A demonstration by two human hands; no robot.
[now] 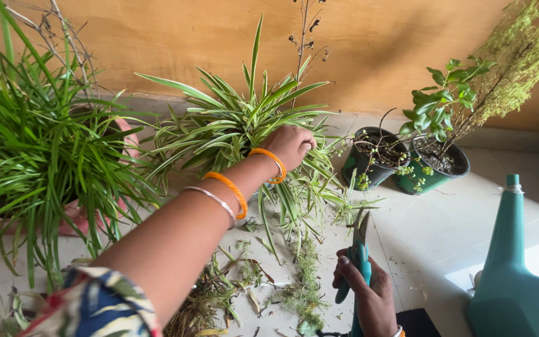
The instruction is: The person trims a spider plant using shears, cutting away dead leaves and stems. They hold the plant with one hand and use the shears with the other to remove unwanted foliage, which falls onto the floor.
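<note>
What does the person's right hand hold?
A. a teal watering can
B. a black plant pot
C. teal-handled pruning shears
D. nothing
C: the right hand grips the teal-handled pruning shears, blades pointing up, while the left hand reaches into the striped spider plant.

— Where does the view sit?
— On the person's head, looking down and forward, close over the floor [469,231] toward the wall [375,50].
— Any second view?
— Only this one.
</note>
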